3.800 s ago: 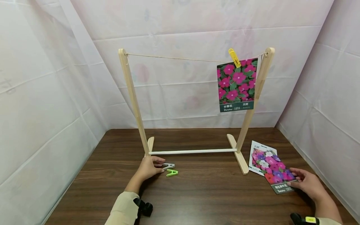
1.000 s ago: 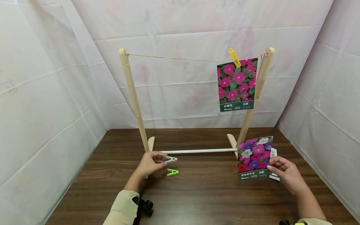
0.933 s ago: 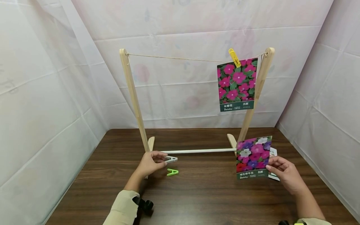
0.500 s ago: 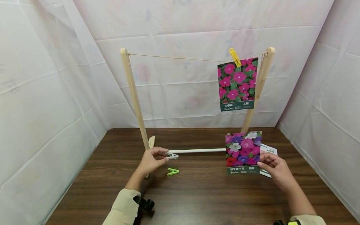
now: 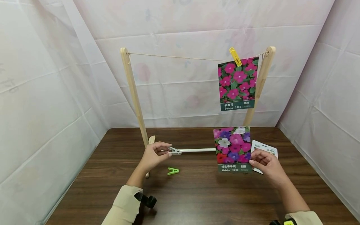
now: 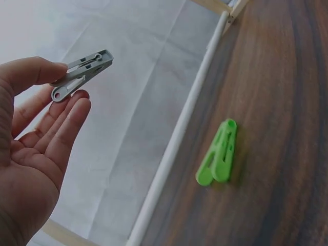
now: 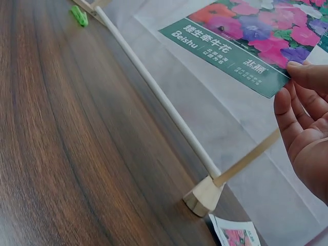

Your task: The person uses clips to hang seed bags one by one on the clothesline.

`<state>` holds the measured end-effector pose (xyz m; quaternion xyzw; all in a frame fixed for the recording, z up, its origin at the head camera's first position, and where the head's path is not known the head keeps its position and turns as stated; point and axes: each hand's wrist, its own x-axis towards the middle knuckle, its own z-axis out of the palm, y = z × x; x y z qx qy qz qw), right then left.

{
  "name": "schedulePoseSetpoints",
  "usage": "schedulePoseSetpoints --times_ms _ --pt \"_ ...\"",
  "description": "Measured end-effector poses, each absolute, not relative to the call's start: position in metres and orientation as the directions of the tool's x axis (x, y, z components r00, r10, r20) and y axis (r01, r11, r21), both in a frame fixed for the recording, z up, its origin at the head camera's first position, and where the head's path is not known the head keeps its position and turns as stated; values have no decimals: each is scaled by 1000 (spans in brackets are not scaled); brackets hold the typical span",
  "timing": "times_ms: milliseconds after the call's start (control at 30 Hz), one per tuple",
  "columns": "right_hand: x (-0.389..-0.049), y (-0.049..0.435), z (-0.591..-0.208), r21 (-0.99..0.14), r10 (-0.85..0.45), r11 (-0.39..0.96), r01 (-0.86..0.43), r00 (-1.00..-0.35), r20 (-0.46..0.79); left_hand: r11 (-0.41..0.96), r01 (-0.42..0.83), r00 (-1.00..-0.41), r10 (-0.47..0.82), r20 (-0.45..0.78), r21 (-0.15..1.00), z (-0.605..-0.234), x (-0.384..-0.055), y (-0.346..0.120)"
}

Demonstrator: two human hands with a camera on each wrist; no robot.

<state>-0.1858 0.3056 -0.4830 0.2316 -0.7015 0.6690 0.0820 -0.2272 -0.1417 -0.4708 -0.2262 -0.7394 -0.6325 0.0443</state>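
1 grey clothespin [image 5: 176,151] sits pinched in the left hand [image 5: 153,156]; the right hand [image 5: 266,165] grips the petunia packet [image 5: 233,147]. From here I see the packet has shifted left above the worktop [image 5: 197,197], so it's nearer the clothespin, though unclipped.

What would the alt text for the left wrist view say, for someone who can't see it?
The left hand pinches a gray clothespin between thumb and fingers, in front of a pale, creased cloth. To the right, past a white rod crossing the picture diagonally, a green clothespin lies on a dark wooden table.
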Motion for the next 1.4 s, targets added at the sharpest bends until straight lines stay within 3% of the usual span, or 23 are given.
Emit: schedulePoseSetpoints --times_ms 300,600,967,1167,1400 --pt "-185 297 -473 -926 -216 52 -375 -909 356 70 468 -852 301 428 881 -454 -230 -130" --pt "-192 290 -467 -918 -227 36 -395 -898 378 97 509 -833 304 462 855 -431 -234 -121" --pt "-198 282 -454 -901 -202 170 -399 -909 365 147 498 -847 296 442 855 -395 -228 -109" --pt "-200 279 -446 -892 -184 161 -423 -900 394 186 532 -830 305 466 826 -372 -220 -101" --pt "-202 275 -439 -890 -153 166 -424 -903 402 172 551 -817 314 485 817 -373 -237 -98"
